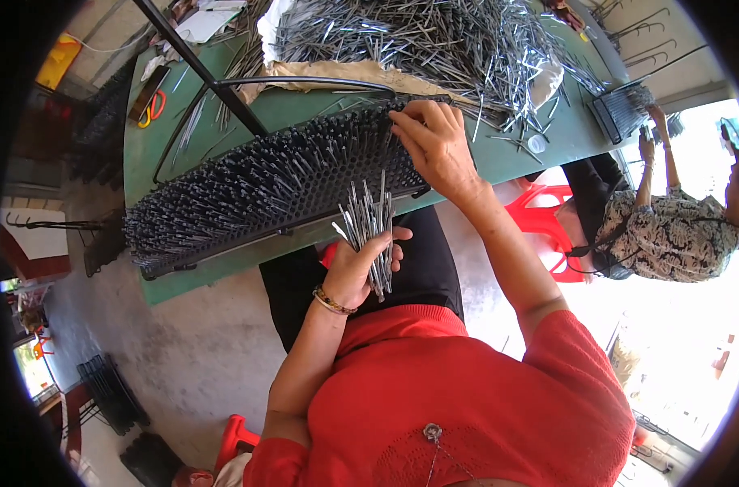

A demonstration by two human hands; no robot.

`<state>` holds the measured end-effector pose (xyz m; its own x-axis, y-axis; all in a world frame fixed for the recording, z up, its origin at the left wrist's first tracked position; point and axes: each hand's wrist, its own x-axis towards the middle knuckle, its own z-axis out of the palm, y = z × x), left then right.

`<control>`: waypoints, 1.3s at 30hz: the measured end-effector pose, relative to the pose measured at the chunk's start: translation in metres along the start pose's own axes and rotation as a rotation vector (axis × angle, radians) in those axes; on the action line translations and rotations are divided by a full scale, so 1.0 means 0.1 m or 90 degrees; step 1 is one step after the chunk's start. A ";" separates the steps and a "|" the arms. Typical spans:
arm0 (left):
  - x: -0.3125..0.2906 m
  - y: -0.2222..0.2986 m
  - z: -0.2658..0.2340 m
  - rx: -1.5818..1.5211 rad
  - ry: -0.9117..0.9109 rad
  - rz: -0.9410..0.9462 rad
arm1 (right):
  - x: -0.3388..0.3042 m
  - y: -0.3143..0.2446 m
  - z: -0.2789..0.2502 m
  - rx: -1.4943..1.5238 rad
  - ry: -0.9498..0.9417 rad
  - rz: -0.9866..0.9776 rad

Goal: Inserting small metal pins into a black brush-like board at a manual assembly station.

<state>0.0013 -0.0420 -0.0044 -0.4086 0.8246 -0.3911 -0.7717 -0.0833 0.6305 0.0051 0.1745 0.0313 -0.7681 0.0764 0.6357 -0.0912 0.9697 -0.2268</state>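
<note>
A long black perforated panel (330,191) lies slantwise along the table's near edge. Dark grey strips (248,191) stand densely in its holes, while a band toward its right side shows bare holes. My left hand (352,266) is closed round a bundle of thin grey strips (369,215), held upright just in front of the panel. At the panel's far right end, my right hand (439,150) has its thumb and fingers pinched together close to the holes. What those fingertips hold is too small to make out.
A large heap of loose strips (434,40) lies on an opened sack across the green table (179,280). Orange-handled scissors (152,109) rest at the left. A black metal bar (183,49) crosses above the panel. At the right a co-worker (670,231) handles another panel (621,114).
</note>
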 end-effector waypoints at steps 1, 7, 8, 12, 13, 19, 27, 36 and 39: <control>-0.01 0.01 0.01 0.015 0.008 0.004 | 0.01 -0.03 0.00 -0.013 0.004 0.005; -0.05 0.04 -0.04 -0.017 0.028 0.038 | -0.09 -0.34 -0.21 0.224 -0.068 0.171; -0.05 0.05 -0.03 -0.025 0.020 0.048 | -0.12 -0.41 -0.26 0.389 -0.200 0.323; -0.09 0.08 -0.04 0.005 -0.008 0.062 | -0.18 -0.54 -0.15 0.527 -0.322 0.447; -0.11 0.10 -0.06 0.042 -0.034 0.053 | -0.17 -0.52 -0.14 0.476 -0.345 0.404; -0.15 0.08 -0.08 0.056 -0.097 0.025 | -0.13 -0.39 -0.11 0.619 -0.435 0.470; -0.09 0.06 -0.17 -0.003 -0.043 0.002 | 0.19 -0.29 -0.16 0.454 -0.104 0.421; -0.08 0.04 -0.19 0.024 -0.017 0.009 | 0.25 -0.38 0.08 0.335 -0.050 0.286; -0.08 0.02 -0.20 0.015 -0.012 0.005 | 0.25 -0.38 0.10 0.320 -0.048 0.209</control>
<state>-0.0071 -0.0603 -0.0134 -0.4052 0.8346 -0.3732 -0.7565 -0.0769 0.6494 -0.0173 0.1372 0.0486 -0.8484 0.3186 0.4229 -0.1157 0.6678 -0.7353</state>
